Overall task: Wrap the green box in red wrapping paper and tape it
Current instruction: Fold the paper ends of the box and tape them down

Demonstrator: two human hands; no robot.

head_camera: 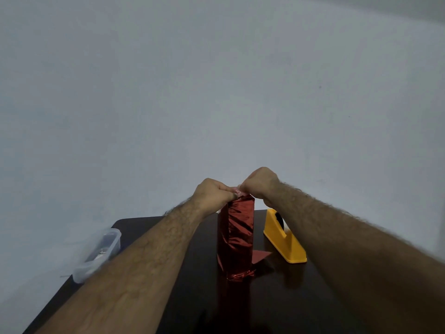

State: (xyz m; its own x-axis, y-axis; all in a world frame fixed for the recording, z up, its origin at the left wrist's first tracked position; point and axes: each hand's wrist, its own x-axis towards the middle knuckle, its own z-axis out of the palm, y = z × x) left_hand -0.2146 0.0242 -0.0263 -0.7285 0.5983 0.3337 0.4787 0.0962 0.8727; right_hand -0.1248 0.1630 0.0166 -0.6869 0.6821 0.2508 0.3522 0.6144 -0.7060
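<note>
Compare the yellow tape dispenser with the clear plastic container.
The yellow tape dispenser is opaque and wedge-shaped; the clear plastic container is see-through and boxy. The dispenser sits right of the wrapped box, the container at the table's left edge. Both are untouched.

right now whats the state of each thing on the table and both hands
wrapped box: upright on end, covered in red paper, crumpled at the base
left hand: pinching paper at the box top
right hand: pinching paper at the box top
tape dispenser: standing right of box, untouched
plastic container: at table's left edge; lid unclear
paper scrap: flat on table
</note>
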